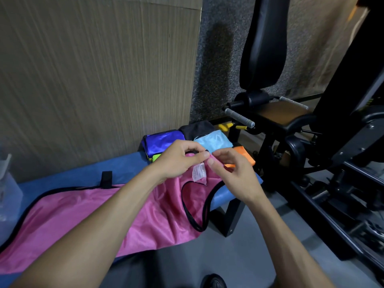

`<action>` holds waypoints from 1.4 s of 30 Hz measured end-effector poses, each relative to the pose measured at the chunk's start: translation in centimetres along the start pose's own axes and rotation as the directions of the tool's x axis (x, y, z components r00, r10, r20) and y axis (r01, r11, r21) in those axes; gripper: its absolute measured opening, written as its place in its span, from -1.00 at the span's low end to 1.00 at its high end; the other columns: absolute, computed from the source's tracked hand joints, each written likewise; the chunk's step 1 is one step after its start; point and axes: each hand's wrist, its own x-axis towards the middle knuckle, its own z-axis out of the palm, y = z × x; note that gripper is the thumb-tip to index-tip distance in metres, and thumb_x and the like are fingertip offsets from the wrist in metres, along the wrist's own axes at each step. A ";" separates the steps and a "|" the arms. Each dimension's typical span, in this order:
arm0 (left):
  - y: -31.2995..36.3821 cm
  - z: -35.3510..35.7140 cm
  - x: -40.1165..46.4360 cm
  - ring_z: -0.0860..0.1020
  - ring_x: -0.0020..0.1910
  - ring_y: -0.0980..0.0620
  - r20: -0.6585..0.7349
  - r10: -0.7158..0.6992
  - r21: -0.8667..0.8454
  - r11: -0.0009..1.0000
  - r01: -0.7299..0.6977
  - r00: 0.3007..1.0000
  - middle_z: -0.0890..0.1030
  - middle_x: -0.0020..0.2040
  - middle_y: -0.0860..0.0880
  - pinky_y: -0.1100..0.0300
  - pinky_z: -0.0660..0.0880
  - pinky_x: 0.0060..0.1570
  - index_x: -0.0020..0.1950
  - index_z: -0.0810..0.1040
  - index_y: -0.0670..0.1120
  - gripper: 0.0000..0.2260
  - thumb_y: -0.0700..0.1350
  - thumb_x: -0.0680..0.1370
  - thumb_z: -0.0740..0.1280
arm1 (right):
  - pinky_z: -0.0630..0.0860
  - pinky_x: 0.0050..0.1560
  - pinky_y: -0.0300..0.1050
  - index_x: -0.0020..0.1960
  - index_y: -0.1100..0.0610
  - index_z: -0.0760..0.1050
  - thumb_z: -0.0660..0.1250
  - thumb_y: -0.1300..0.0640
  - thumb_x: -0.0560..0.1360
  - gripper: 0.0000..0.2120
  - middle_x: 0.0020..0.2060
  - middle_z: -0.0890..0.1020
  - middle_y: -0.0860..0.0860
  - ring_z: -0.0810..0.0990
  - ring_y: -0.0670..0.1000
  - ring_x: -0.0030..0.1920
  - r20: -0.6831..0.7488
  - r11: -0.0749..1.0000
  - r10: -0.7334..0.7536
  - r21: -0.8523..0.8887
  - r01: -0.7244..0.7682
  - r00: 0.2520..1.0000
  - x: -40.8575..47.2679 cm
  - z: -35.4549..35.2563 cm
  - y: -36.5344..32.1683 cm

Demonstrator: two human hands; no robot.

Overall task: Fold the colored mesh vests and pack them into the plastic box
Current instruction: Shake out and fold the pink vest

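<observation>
Head view, nearest first: a dark rounded object [214,281] at the bottom edge, too cut off to identify, on grey floor [239,252].

Pink mesh vest [128,208], black-trimmed, spread along the blue padded bench [68,177]; its lower part drapes over the bench's near edge, and one armhole loop hangs off the bench's right end. A white care label [199,172] shows at its raised shoulder end.

Left hand [178,161]: fingers curled, thumb and forefinger pinching the pink fabric at the shoulder strap, just above the label.

Right hand [230,169]: fingers loosely bent, thumb and forefinger tips meeting the same strap just beside the left hand's pinch; the other fingers fan apart.

Black strap tab [106,179] lying on the bench beside the vest's upper hem.

Clear plastic box [8,183], partly in view at the left edge, standing on the bench's far left end.

Further along the bench's right end, beyond the hands, a cluster of folded vests: royal blue vest [164,142], black vest [196,128], light blue vest [214,142], orange vest [244,157], and a sliver of lime green vest [156,157] under the blue one.

Right of the bench: black gym machine [311,132] with upright back pad and knurled grey handles.

Behind: ribbed beige wall panel [93,80] and speckled grey wall [220,59].
</observation>
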 end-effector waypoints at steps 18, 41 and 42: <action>0.8 0.9 0.5 0.58 -0.13 0.02 0.008 0.121 -0.032 0.992 -0.120 0.993 0.71 -0.14 -0.10 -0.12 0.53 0.03 0.05 0.64 0.03 -0.95 -0.09 0.62 0.40 | 0.60 -0.17 -0.09 -0.04 0.24 0.65 0.31 0.13 0.66 -0.77 -0.23 0.73 0.04 0.69 -0.01 -0.20 -0.028 0.949 0.158 0.281 -0.144 0.987 0.9 -0.4 -1.4; -2.0 10.0 -11.0 0.60 -0.09 -0.14 0.472 -0.134 0.859 0.292 -0.421 0.871 0.55 0.08 -0.13 0.10 0.17 -0.45 0.17 0.51 -0.15 -0.67 -0.22 0.43 0.45 | 0.35 -0.23 0.07 -0.09 0.12 0.61 0.43 0.09 0.57 -0.89 -0.30 0.71 0.14 0.51 0.15 -0.27 -0.115 0.965 0.202 0.193 -0.178 0.973 2.3 0.5 -0.1; -2.3 10.6 -10.9 0.58 0.04 -0.22 0.436 -0.178 0.885 0.265 -0.383 0.882 0.48 0.21 -0.20 0.08 0.12 -0.43 0.29 0.43 -0.21 -0.66 -0.30 0.52 0.33 | 0.35 -0.24 0.06 -0.08 0.12 0.61 0.43 0.09 0.58 -0.89 -0.29 0.71 0.13 0.52 0.15 -0.27 -0.119 0.966 0.203 0.186 -0.179 0.972 2.3 0.6 -0.3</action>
